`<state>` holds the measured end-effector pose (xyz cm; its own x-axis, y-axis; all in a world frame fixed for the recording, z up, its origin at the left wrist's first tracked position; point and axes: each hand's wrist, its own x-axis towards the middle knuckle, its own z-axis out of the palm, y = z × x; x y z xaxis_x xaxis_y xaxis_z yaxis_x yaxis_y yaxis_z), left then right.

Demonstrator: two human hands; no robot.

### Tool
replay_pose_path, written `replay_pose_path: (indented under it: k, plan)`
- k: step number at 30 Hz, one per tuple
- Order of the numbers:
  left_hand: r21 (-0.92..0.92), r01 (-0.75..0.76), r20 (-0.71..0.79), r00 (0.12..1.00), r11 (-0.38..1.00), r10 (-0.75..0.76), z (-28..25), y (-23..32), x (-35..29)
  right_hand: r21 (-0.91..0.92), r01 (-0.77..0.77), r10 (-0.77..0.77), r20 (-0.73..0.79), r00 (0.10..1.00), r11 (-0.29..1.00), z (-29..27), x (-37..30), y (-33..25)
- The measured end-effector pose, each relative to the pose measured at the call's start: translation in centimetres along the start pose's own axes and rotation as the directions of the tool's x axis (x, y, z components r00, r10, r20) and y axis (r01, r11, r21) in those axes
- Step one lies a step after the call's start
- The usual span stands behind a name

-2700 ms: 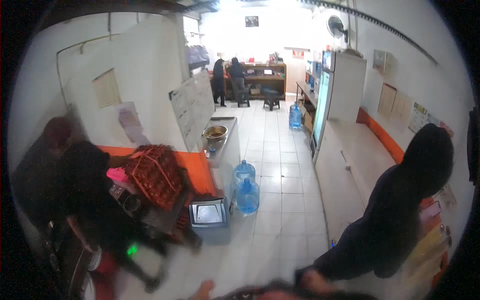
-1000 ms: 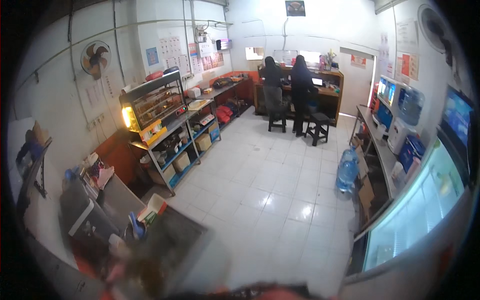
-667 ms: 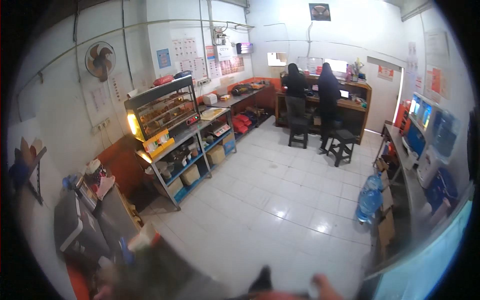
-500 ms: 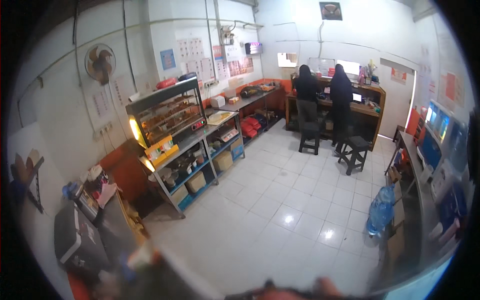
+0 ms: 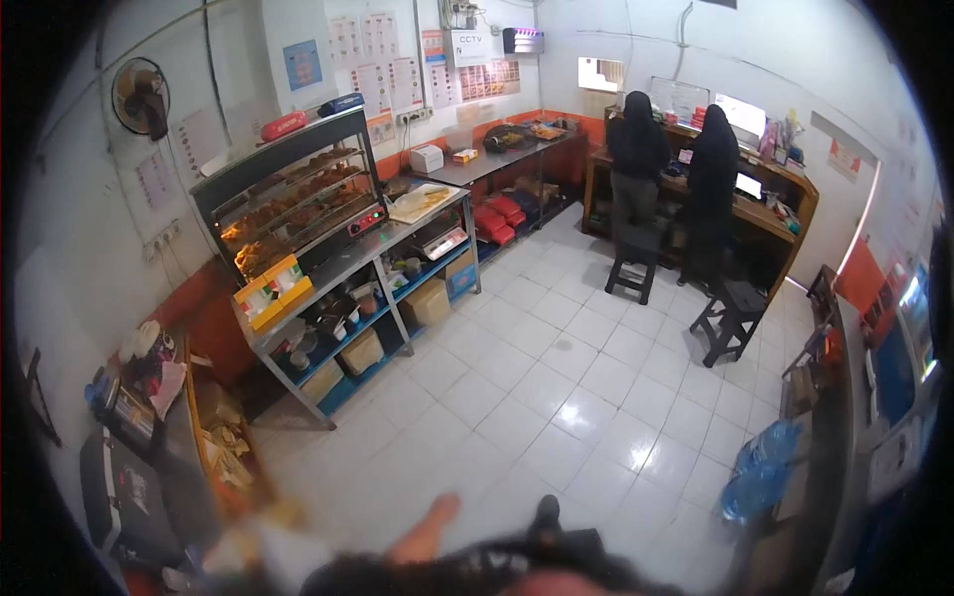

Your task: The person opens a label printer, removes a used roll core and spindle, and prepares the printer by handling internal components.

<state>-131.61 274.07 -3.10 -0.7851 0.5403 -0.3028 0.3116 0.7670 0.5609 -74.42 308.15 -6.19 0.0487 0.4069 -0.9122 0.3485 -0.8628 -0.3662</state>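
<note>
At the lower edge, blurred, my left hand (image 5: 442, 508) reaches forward over the white tiled floor (image 5: 517, 452). Its fingers run together in the blur, and I see nothing held in it. Dark clothing (image 5: 477, 561) shows beside that arm, and a black shoe-like tip (image 5: 548, 509) pokes out farther right. I make out no right hand; a skin-toned smear at the bottom edge is too vague to name. Nearest on the left is a blurred pale and yellowish thing (image 5: 273, 551), at the end of a counter (image 5: 189, 467), not touched by my hand.
A lit food display cabinet (image 5: 293, 194) stands on a metal shelf unit (image 5: 402, 348) at left. Two people (image 5: 636, 149) in dark clothes stand at the wooden counter (image 5: 810, 204), near black stools (image 5: 730, 323). Blue water bottles (image 5: 760, 472) sit at right. A grey cool box (image 5: 134, 497) is lower left.
My view has tilted downward, so the room appears higher. The left hand now shows against the floor. Both people still stand at the far counter.
</note>
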Motion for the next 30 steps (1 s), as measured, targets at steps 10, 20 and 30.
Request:
replay_pose_path:
  k: [10, 20, 30]
  plan:
    - [0.015, 0.481, 0.409, 0.797, 0.877, -0.444, -2.0, 3.8, 11.5, -0.107, 0.16, -0.152, 0.076, 0.985, 0.981, 20.5, 9.8, -37.7]
    - [0.019, 0.529, 0.403, 0.773, 0.849, -0.491, -7.7, 5.5, 37.9, -0.202, 0.48, -0.336, 0.492, 0.804, 0.854, 56.4, 5.7, -68.9]
    - [-0.171, 0.204, -0.064, 0.974, 0.964, -0.218, -25.1, 11.4, 83.9, -0.11, 0.118, -0.097, 0.18, 0.979, 0.987, 56.9, 17.3, -76.6]
